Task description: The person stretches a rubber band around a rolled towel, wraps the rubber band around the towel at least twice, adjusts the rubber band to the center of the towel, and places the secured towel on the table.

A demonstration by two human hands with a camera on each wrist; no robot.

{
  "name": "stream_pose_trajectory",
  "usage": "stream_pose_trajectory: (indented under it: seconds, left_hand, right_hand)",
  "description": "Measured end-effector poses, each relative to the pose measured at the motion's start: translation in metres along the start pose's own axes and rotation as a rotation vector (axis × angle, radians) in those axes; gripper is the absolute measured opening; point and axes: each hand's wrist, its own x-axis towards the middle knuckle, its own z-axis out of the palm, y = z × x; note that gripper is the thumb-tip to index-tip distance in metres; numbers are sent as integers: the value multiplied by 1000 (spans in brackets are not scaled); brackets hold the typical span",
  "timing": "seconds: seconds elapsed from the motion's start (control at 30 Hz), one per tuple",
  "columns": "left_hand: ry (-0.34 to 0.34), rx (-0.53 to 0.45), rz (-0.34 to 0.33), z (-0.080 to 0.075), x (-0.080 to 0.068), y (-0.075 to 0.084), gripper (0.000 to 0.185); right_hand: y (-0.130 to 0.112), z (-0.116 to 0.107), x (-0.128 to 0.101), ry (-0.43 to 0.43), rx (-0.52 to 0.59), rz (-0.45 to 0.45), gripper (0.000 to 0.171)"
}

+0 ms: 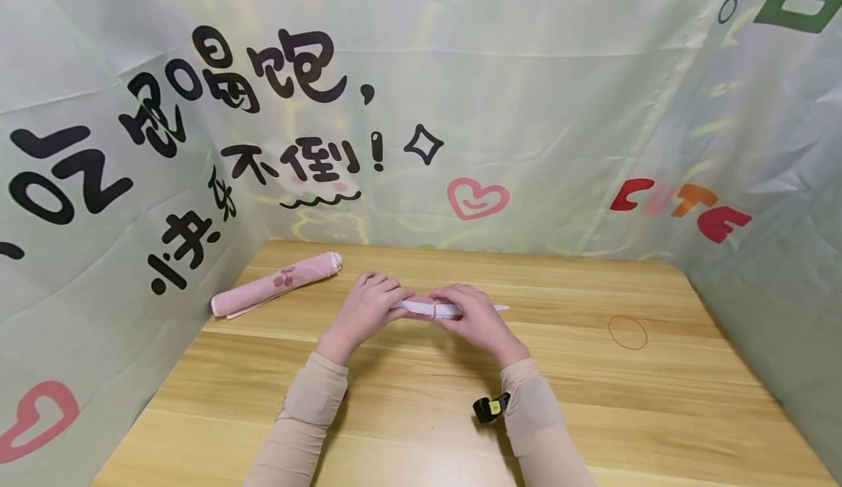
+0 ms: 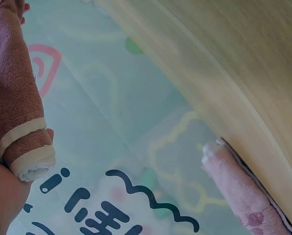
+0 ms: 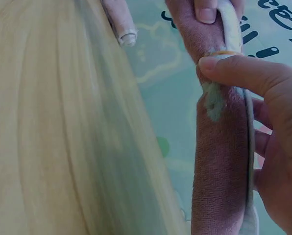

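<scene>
A rolled pink towel (image 1: 421,304) with a white edge is held level between both hands, above the table. My left hand (image 1: 368,303) grips its left part; that end shows cream stripes and a white spiral edge in the left wrist view. The right hand (image 1: 479,320) grips the right part, its thumb pressing at a thin tan rubber band (image 3: 225,52) that circles the roll near the middle. The towel pinches in at the band, and a pale patch (image 3: 213,103) shows beside it. The white edge strip runs along the roll and sticks out past the right hand.
Another rolled pink towel (image 1: 279,284) with a dark flower print lies at the table's back left. A loose rubber band (image 1: 628,332) lies on the wooden table (image 1: 658,414) to the right. Printed fabric walls (image 1: 559,129) enclose the table's back and sides.
</scene>
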Motion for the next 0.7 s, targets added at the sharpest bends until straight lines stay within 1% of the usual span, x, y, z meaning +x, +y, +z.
stream_pose_trajectory:
  seconds: [0.2,0.33,0.4,0.57,0.63,0.7]
  left_hand:
    - [-19,-23,-22,-1,0,-1,24]
    - [-30,-24,-29,-2,0,-2,24]
    - [-34,-25,-32,-3,0,-2,24]
    - [-32,-28,-34,-4,-1,-2,24]
    - [-27,-29,-29,-4,-1,-1,24]
    - [-23,-29,-21,-3,-1,-1,25]
  right_hand:
    - [1,2,1,28,-18,-47,35]
    - [0,0,1,34,-8,-45,30]
    - [0,-1,1,27,13,-25,31]
    - [0,-2,-1,-20,28,18,44]
    - [1,-1,-1,-42,24,22,44]
    - [1,-1,0,-56,26,22,41]
